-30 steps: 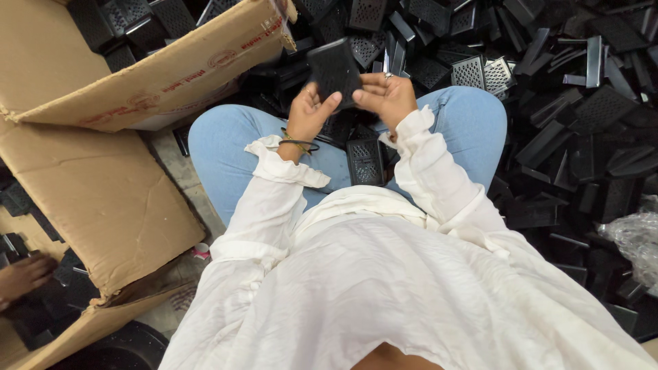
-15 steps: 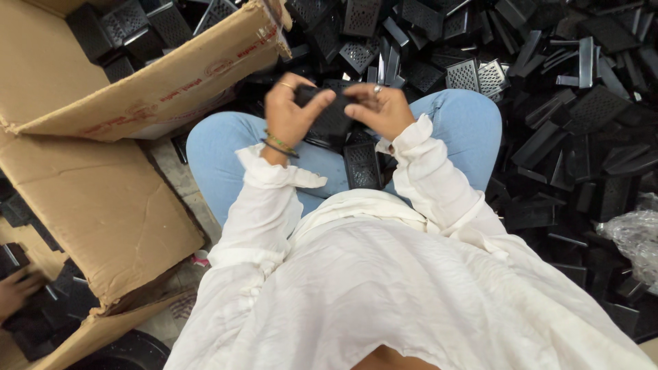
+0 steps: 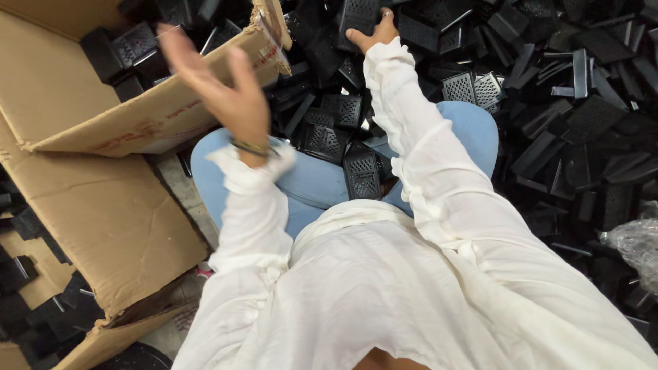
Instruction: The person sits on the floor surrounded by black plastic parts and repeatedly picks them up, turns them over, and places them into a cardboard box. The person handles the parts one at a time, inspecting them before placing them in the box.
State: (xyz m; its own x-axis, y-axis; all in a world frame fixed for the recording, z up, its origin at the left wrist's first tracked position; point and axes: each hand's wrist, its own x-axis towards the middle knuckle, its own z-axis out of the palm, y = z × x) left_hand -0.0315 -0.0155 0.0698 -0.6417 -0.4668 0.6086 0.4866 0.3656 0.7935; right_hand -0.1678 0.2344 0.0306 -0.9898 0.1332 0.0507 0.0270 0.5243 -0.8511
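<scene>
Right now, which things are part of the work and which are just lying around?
Part of the work:
- left hand, open, over the cardboard box
- right hand on a black grille piece
- heap of black pieces

Lying around:
- clear plastic bag
- flattened cardboard

Black perforated plastic parts (image 3: 582,116) fill the upper right of the frame. Brown cardboard box (image 3: 89,103) at upper left. White blouse (image 3: 384,288) and light blue jeans (image 3: 308,181) at centre.
</scene>
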